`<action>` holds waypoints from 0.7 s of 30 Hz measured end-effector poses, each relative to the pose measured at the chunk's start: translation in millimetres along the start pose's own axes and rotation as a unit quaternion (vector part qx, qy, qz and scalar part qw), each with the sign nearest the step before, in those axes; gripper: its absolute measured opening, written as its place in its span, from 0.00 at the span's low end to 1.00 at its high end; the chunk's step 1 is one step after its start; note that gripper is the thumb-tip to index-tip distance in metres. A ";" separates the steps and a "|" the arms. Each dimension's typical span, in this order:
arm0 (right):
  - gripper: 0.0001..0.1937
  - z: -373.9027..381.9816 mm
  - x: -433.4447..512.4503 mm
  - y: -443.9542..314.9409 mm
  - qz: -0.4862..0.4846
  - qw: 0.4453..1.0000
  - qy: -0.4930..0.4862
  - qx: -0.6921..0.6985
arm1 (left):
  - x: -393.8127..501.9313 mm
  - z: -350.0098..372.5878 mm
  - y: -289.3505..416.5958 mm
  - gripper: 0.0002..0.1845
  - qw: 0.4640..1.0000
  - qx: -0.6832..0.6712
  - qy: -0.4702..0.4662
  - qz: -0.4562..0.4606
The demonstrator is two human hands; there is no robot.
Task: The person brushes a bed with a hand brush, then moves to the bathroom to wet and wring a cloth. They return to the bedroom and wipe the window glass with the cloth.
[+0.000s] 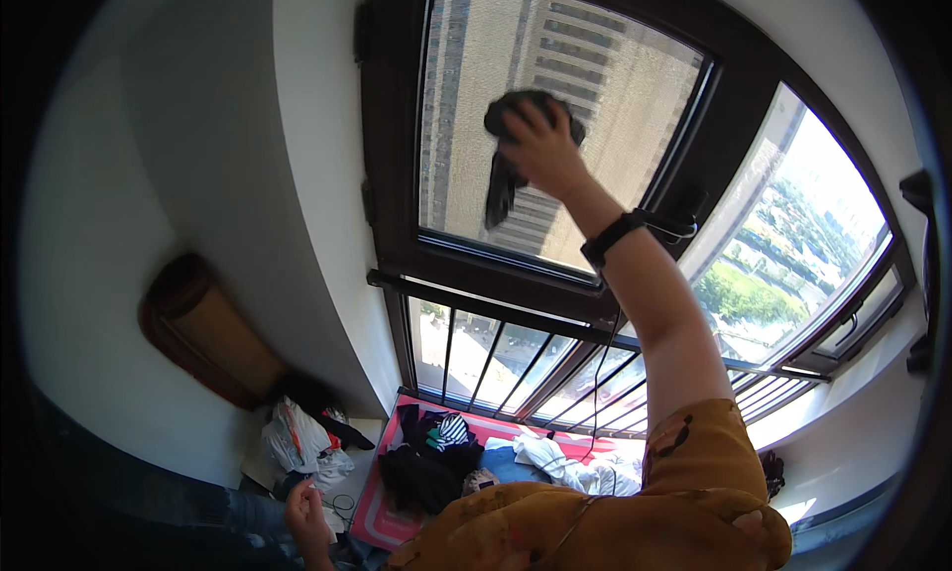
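Note:
My right hand (547, 151) is raised with its fingers spread over a bunched black cloth (537, 104), which it holds against the window pane (632, 117). A loose end of the cloth hangs below the palm. Around my right wrist is a black band (613, 238), close in view to the window handle (673, 225). Low on the left, my left hand (306, 511) is beside my body with its fingers partly curled. Nothing shows in it, but its palm side is not fully visible. A white plastic bag (309, 448) lies just beyond it.
Dark railing bars (487, 357) cross the lower windows. A thin dark cord (597, 392) hangs in front of them. On a pink mat (379, 508) below lie black clothes (428, 471) and white cloth (554, 459). A rolled brown mat (216, 333) leans against the left wall.

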State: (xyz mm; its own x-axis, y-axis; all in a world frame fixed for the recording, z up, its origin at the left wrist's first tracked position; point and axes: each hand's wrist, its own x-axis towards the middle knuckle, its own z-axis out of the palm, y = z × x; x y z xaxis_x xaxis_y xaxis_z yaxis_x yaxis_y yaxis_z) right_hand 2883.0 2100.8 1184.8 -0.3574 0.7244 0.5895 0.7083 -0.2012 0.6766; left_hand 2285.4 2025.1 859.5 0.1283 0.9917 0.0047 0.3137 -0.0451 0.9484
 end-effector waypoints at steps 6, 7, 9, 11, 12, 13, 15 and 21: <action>0.25 -42.3 23.0 83.9 0.313 0.926 0.191 -0.091 | 21.2 25.7 21.5 0.12 0.996 -0.071 -0.032 0.054; 0.25 -33.0 15.4 70.3 0.338 0.916 0.204 -0.074 | 20.5 29.9 24.1 0.12 0.998 -0.035 -0.039 0.036; 0.25 -8.4 -13.9 28.4 0.397 0.894 0.205 -0.026 | 19.7 36.2 27.1 0.11 0.995 -0.033 -0.060 0.075; 0.21 17.8 -56.8 -28.8 0.422 0.893 0.156 -0.007 | 18.4 36.6 27.5 0.11 0.994 0.039 -0.063 0.084; 0.18 28.3 -80.4 -56.7 0.399 0.906 0.138 -0.007 | 16.7 34.2 27.2 0.11 0.992 0.063 -0.071 0.087; 0.18 36.2 -104.7 -80.6 0.353 0.930 0.102 -0.005 | 14.2 30.5 27.0 0.11 0.989 0.086 -0.078 0.091; 0.08 45.1 -147.8 -114.8 0.259 0.966 0.012 0.014 | 12.2 22.0 27.7 0.10 0.988 0.095 -0.071 0.099; 0.05 19.9 -165.5 -75.7 0.053 0.990 -0.114 0.063 | 2.0 0.7 44.6 0.10 0.993 0.077 -0.056 0.064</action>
State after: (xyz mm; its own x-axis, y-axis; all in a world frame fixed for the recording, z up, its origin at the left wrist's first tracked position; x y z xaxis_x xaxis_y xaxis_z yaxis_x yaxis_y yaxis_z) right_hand 2900.6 2009.3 1027.2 -0.1408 0.8363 0.5299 0.8096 -0.2108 0.5478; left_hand 2300.2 2025.0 901.6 0.2778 0.9574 0.0786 0.4275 -0.1965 0.8824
